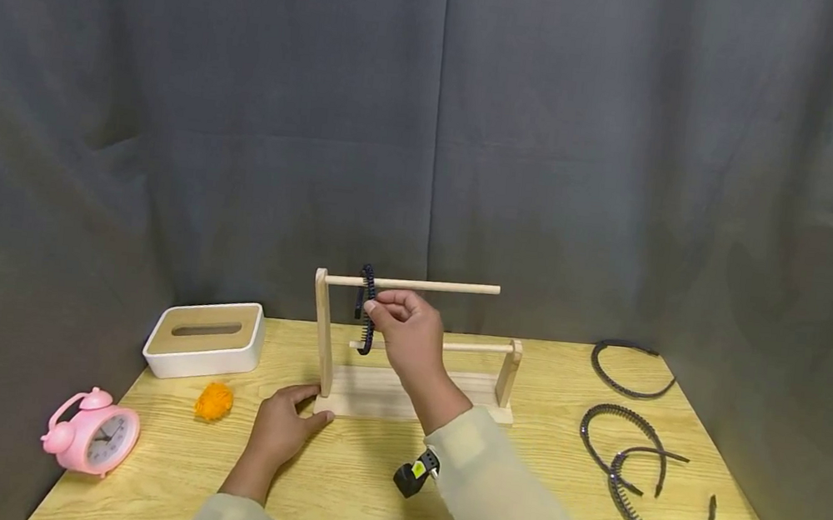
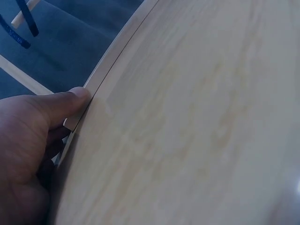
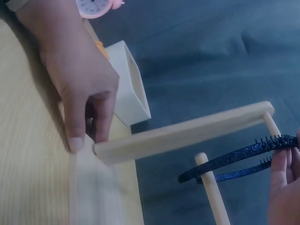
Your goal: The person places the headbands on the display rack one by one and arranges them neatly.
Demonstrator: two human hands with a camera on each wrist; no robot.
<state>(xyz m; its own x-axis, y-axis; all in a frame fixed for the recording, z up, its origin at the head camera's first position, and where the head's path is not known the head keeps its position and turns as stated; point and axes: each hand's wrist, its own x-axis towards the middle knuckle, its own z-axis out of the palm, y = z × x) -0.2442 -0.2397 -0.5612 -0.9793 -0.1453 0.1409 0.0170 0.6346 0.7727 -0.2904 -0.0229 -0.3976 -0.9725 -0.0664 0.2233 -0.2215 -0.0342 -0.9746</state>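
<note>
A wooden two-rod stand (image 1: 366, 393) sits at the middle of the table. Over the left part of its upper rod (image 1: 437, 285) hangs a dark, toothed headband (image 3: 234, 157). My right hand (image 1: 413, 335) pinches this headband between thumb and fingers, below the upper rod. In the right wrist view the headband's two arms pass either side of the lower rod's (image 3: 213, 190) free end. My left hand (image 1: 284, 423) grips the front left corner of the stand's base, thumb on one face; its other fingers are partly hidden in the left wrist view.
Several more dark headbands (image 1: 630, 389) lie at the table's right side, some overlapping. Toward the left are a white tissue box (image 1: 203, 361) with a wooden top, an orange pompom-like flower (image 1: 214, 401) and a pink alarm clock (image 1: 94, 437). A grey curtain (image 1: 428, 144) hangs behind the table.
</note>
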